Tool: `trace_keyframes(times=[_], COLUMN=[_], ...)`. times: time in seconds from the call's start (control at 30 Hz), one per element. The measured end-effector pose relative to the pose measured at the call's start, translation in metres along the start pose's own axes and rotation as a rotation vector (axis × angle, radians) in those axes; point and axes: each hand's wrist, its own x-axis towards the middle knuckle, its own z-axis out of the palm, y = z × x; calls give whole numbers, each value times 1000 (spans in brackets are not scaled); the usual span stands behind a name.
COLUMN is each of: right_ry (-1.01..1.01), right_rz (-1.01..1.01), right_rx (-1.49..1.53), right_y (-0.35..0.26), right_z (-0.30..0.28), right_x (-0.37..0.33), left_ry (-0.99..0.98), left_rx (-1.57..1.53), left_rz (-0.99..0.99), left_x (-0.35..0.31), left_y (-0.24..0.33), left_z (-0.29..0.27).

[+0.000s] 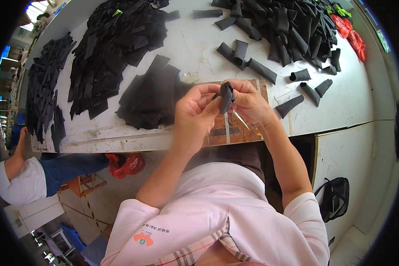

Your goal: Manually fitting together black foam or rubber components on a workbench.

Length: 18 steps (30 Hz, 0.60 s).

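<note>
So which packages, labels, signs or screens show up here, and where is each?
Red plastic bag: crumpled, under the table's near edge, left of the person.
Red bags: shiny bunch at the table's far right, beside green bits.
Black bag: on the floor, lower right.
Shirt emblem: small orange and green patch on the pink shirt.
No screens or signs clearly visible.

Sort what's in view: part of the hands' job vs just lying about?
In the job: left hand and right hand gripping one black fabric piece; flat black pieces stack; rolled black pieces; brown board.

Lying about: red plastic bag; black backpack; red items.
</note>
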Motion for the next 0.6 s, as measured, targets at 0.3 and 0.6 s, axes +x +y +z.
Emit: trace_keyframes(times=[0.3,0.6], right_ry=[248,135], right_rz=[-284,-433], right_rx=[-570,-1368], right_y=[-23,-13], right_z=[26,16], right_x=[-11,-19], left_ry=[44,80], left_rx=[407,-160], left_rz=[506,212], left_x=[12,2], left_y=[3,-30], left_z=[-10,-15])
